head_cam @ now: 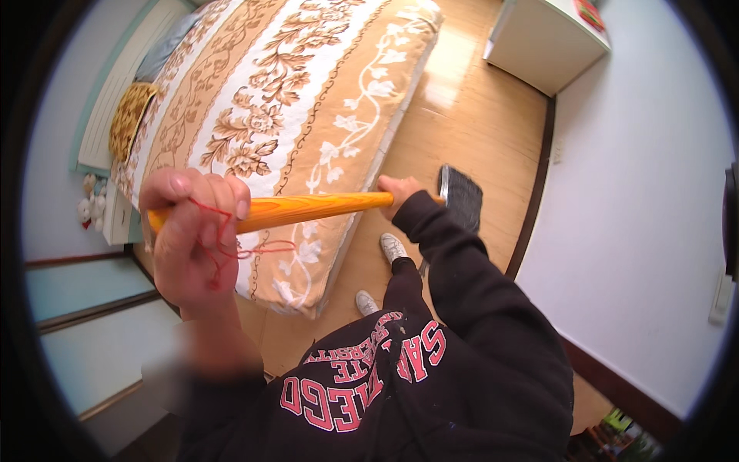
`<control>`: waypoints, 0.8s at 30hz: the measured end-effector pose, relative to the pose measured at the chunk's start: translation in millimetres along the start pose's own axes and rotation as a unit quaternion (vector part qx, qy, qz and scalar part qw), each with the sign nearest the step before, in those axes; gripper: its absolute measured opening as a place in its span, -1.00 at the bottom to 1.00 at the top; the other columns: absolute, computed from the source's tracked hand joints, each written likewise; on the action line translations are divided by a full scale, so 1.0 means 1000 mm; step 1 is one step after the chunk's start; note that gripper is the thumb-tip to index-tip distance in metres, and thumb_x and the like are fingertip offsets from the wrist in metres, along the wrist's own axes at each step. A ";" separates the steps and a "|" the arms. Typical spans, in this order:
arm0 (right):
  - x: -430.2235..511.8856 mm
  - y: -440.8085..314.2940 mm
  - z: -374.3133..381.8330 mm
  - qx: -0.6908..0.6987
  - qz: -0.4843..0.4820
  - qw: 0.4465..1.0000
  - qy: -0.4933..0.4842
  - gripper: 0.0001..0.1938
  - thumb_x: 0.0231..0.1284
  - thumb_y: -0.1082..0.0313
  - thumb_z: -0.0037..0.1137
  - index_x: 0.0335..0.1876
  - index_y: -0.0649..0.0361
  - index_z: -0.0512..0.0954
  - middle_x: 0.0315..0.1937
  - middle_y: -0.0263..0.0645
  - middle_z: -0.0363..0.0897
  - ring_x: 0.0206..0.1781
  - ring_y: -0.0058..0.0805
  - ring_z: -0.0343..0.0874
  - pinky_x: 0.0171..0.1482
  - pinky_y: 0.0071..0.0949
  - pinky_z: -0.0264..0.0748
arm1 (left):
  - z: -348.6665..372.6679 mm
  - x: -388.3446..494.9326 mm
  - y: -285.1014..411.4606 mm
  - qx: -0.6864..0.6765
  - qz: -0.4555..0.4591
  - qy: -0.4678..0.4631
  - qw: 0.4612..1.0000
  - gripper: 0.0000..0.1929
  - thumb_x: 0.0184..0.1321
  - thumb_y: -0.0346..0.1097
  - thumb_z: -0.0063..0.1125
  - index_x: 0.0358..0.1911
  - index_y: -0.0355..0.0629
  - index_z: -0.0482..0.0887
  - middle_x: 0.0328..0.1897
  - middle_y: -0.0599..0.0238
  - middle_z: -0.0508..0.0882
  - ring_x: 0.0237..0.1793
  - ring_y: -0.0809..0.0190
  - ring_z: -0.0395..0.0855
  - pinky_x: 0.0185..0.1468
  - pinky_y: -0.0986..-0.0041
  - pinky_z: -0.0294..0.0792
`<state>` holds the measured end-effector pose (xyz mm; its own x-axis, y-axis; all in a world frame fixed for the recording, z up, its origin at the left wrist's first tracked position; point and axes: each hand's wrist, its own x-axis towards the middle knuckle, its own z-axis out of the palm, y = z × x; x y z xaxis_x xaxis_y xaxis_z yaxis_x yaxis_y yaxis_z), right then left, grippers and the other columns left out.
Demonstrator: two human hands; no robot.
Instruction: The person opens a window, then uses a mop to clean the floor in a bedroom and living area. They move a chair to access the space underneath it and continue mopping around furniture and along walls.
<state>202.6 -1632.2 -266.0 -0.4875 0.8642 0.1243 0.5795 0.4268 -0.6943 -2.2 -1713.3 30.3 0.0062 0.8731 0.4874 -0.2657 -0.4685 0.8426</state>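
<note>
A broom slants away from me, its orange wood-grain handle (317,206) running from the near left toward the floor on the right. Around its top end my left hand (193,242) is closed, close to the camera. A loop of thin red string (274,249) hangs across that palm and wrist. Lower down the shaft, my right hand (402,192) grips it, partly hidden by the black sleeve. Beyond that hand, the broom's dark bristle head (465,199) is over the wooden floor (479,127), with a pale strip along one edge.
To the left is a bed with a floral bedspread (346,138); its corner comes near my shoes (394,248). A white cabinet (542,46) stands by the wall (629,190) at the far right. Plush toys (92,205) are beside a small drawer unit (120,219).
</note>
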 end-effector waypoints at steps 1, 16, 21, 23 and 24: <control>0.025 0.014 -0.007 -0.018 -0.028 0.999 -0.020 -0.90 -0.05 0.37 0.12 -0.40 0.04 0.45 -0.57 -0.12 0.55 -0.43 0.04 0.57 -0.37 -0.10 0.50 | -0.002 0.007 -0.008 0.018 -0.007 0.009 1.000 -0.85 0.31 -0.40 -0.09 -0.09 -0.11 0.46 -0.58 0.43 0.36 -0.57 0.37 0.34 -0.21 0.35 0.25; 0.123 0.144 0.059 -0.191 0.002 0.969 -0.157 -0.74 -0.02 0.43 0.14 -0.17 0.00 0.46 -0.04 -0.26 0.55 0.16 -0.16 0.45 0.07 -0.18 0.47 | 0.024 -0.131 -0.167 0.202 -0.047 0.280 0.937 -0.84 0.23 -0.57 0.12 -0.13 -0.25 0.52 -0.23 0.22 0.63 -0.21 0.28 0.60 0.15 0.26 0.42; 0.057 0.097 0.093 -0.131 -0.101 0.972 -0.167 -0.76 -0.08 0.40 0.19 -0.23 0.02 0.46 -0.17 -0.18 0.52 -0.03 -0.07 0.51 -0.09 -0.11 0.50 | 0.056 -0.206 -0.101 0.209 -0.103 0.355 0.905 -0.78 0.36 -0.42 0.00 0.03 -0.22 0.41 -0.27 0.19 0.59 -0.31 0.30 0.55 0.10 0.16 0.41; 0.012 0.061 0.107 -0.120 -0.121 0.967 -0.191 -0.78 -0.08 0.38 0.20 -0.26 0.04 0.47 -0.17 -0.18 0.53 -0.05 -0.08 0.53 -0.10 -0.12 0.49 | 0.074 -0.248 -0.067 0.242 -0.085 0.350 0.901 -0.77 0.36 -0.43 -0.02 0.06 -0.19 0.40 -0.30 0.18 0.59 -0.37 0.31 0.53 0.06 0.19 0.44; -0.012 0.043 0.113 -0.101 -0.150 0.962 -0.204 -0.80 -0.08 0.37 0.20 -0.29 0.06 0.48 -0.21 -0.18 0.55 -0.07 -0.09 0.54 -0.09 -0.13 0.48 | 0.086 -0.271 -0.048 0.258 -0.072 0.362 0.893 -0.77 0.36 -0.44 -0.03 0.05 -0.21 0.40 -0.30 0.14 0.59 -0.37 0.32 0.53 -0.05 0.30 0.44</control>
<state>159.7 -1654.6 -376.9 -0.8448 0.5348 -0.0202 0.4675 0.7192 -0.5140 91.5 -1939.1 -123.1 -0.6694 0.7004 0.2477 0.1681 -0.1819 0.9688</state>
